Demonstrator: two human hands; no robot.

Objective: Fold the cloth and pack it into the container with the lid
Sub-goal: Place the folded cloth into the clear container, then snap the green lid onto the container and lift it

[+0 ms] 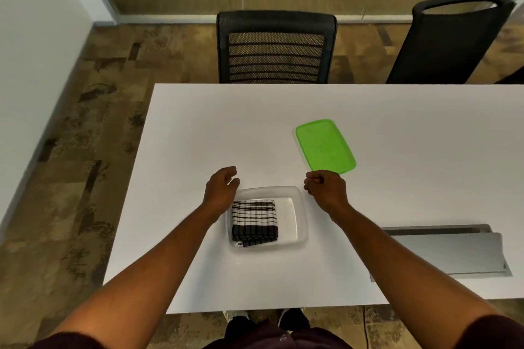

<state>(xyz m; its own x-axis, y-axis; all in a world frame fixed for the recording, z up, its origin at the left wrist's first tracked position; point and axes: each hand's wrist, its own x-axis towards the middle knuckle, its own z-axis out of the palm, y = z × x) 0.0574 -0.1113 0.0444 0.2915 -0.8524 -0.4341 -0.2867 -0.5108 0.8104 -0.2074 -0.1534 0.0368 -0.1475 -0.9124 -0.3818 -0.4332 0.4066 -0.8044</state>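
A folded black-and-white checked cloth [253,222] lies inside a clear rectangular plastic container [297,204] near the table's front edge. The green lid [324,146] lies flat on the table, behind and to the right of the container. My left hand [221,188] hovers over the container's far left corner, fingers loosely curled and apart, holding nothing. My right hand [326,188] is just right of the container, below the lid's near edge, fingers curled into a loose fist with nothing in it.
The white table [198,133] ends at the left over patterned floor. A grey cable hatch with its flap raised [445,252] sits at the front right. Two black office chairs [275,48] [450,39] stand behind the far edge.
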